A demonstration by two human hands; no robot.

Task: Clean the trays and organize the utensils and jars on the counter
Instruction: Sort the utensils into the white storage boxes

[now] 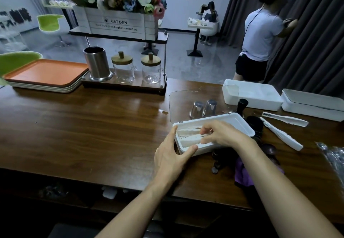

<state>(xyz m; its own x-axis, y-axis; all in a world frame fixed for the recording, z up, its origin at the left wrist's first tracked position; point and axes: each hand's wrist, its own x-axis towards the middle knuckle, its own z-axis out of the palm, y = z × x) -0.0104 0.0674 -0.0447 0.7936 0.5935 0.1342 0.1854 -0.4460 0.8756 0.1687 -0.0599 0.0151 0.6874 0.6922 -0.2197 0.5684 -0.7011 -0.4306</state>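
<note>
2 hands worked at a white plastic box (238, 120)
Left hand (171, 154), fingers straight, steadied it while right hand (221, 135) pinched paper-wrapped utensils (188, 136) inside.

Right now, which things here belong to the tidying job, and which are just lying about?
Job: white box, steadied by the left hand; wrapped utensils inside, pinched by the right hand; loose packets on the counter; orange trays; glass jars; steel holder; purple cloth.
Lying about: flower crate; green chair; person by the curtain.
</note>
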